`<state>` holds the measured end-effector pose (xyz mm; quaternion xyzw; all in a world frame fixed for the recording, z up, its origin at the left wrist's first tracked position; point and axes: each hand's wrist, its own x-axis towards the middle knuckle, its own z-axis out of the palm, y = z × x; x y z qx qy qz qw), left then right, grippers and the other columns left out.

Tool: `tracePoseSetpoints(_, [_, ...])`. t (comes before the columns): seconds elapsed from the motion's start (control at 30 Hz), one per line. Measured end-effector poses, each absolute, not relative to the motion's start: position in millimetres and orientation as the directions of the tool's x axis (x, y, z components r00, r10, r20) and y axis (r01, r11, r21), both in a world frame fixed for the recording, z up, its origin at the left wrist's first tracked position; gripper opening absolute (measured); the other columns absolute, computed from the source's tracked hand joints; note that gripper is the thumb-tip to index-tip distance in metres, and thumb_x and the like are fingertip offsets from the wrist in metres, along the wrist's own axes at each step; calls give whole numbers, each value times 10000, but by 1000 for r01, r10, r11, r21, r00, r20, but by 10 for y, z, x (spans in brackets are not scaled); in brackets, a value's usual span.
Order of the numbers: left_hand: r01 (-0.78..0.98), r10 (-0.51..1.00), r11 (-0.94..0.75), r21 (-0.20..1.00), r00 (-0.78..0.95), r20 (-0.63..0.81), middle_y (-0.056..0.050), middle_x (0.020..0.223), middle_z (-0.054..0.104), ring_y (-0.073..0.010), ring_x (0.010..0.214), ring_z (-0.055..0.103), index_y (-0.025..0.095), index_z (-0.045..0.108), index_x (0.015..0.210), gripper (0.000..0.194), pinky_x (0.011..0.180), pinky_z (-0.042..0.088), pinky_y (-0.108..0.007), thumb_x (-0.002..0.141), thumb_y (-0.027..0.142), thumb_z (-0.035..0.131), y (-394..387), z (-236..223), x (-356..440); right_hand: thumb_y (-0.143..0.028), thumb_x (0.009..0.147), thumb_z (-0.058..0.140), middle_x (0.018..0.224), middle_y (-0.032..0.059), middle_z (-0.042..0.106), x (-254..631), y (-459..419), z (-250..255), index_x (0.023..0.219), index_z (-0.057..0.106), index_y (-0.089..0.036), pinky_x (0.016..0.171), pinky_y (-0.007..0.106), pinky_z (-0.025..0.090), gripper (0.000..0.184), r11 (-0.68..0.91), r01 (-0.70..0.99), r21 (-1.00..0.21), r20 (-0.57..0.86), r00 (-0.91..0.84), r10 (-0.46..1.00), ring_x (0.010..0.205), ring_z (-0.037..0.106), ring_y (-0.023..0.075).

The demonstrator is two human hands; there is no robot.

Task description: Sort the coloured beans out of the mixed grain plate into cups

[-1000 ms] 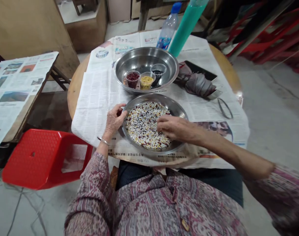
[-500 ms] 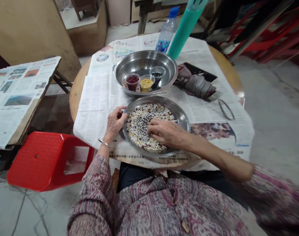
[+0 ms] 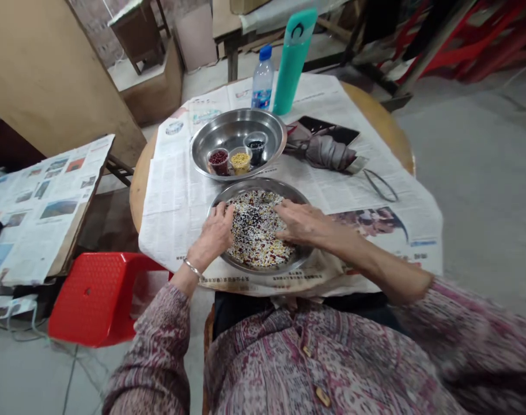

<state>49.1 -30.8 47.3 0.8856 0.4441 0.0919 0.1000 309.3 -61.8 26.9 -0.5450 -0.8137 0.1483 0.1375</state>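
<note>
A steel pan [image 3: 263,185] of mixed white, red and dark beans [image 3: 256,227] sits at the near edge of a newspaper-covered round table [image 3: 375,109]. My left hand [image 3: 214,235] lies over the pan's left rim, fingers curled onto the beans. My right hand [image 3: 299,222] rests flat on the beans at the right side, fingers stretched out. Behind it a second steel bowl [image 3: 228,129] holds three small cups: red beans [image 3: 218,160], yellow beans [image 3: 240,159] and dark beans [image 3: 256,147].
A water bottle [image 3: 262,78] and a teal flask [image 3: 292,60] stand at the table's far side. A folded grey umbrella [image 3: 327,153] and a loop of cord [image 3: 380,184] lie to the right. A red stool [image 3: 102,297] and a newspaper-covered side table [image 3: 38,202] are at my left.
My left hand moved from the outside of the pan's rim into the beans. My right hand slid from the pan's middle to its right side. The view shifted back.
</note>
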Motion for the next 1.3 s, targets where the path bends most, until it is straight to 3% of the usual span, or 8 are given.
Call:
tracePoseSetpoints(0.17, [822,849,-461,335,518,-103,-198,1275,576,-330,1174,605,113,572,1261,464,1035,527,-475,803,87,638,-262,441,850,-202,799,609,1156,160,704,2803,-501,229,1139,657,-155,970,400,496,347,318,828,-462,15,-352,936,1117,643,303])
tracePoseSetpoints(0.33, [793,909,-354,496,416,-16,-114,1009,709,-274,1037,660,154,696,984,255,1000,528,-406,769,32,631,-240,375,970,-175,775,586,1038,150,753,2574,-326,118,1071,712,-135,913,370,509,324,237,813,-531,24,-265,964,1033,674,295])
tracePoseSetpoints(0.47, [688,954,-167,706,292,-59,-8,759,697,-182,757,637,165,715,863,173,736,524,-286,764,51,631,-255,363,900,-218,781,589,1042,138,768,2527,-310,170,1091,726,-127,878,341,510,351,175,777,-604,17,-207,978,992,686,271])
tracePoseSetpoints(0.57, [645,955,-99,758,275,-110,28,695,666,-149,700,608,154,713,850,148,662,480,-241,763,54,646,-383,406,823,-223,767,594,875,71,759,2536,-464,248,1017,724,-157,772,307,495,290,185,703,-687,33,-225,974,833,673,225])
tracePoseSetpoints(0.7, [684,910,-237,690,405,-89,7,834,729,-164,824,664,159,718,953,197,827,525,-273,803,49,652,-684,531,728,-180,772,582,766,27,712,2592,-792,260,941,691,-197,700,305,482,202,313,626,-714,105,-347,932,717,636,198])
tracePoseSetpoints(0.87, [650,732,-534,540,675,-89,-54,1117,734,-187,1035,673,178,661,1152,286,996,520,-333,933,43,537,-972,695,631,-117,842,532,1026,100,742,2725,-1092,163,1012,685,-206,901,412,547,246,534,575,-619,350,-407,844,999,681,260])
tracePoseSetpoints(1.03, [701,665,-652,288,711,-227,-65,1039,690,-197,996,640,176,672,1047,246,952,526,-341,980,60,465,-1041,771,661,-116,900,528,977,81,732,2886,-1143,128,978,695,-219,880,405,570,211,541,654,-529,454,-320,831,971,687,247])
tracePoseSetpoints(1.3, [690,635,-656,306,723,-271,-61,1064,638,-186,1000,613,177,633,1148,290,885,549,-308,981,53,430,-906,603,925,-159,966,557,879,53,745,2864,-1170,36,952,670,-201,754,336,554,122,503,746,-437,599,-176,781,809,702,206])
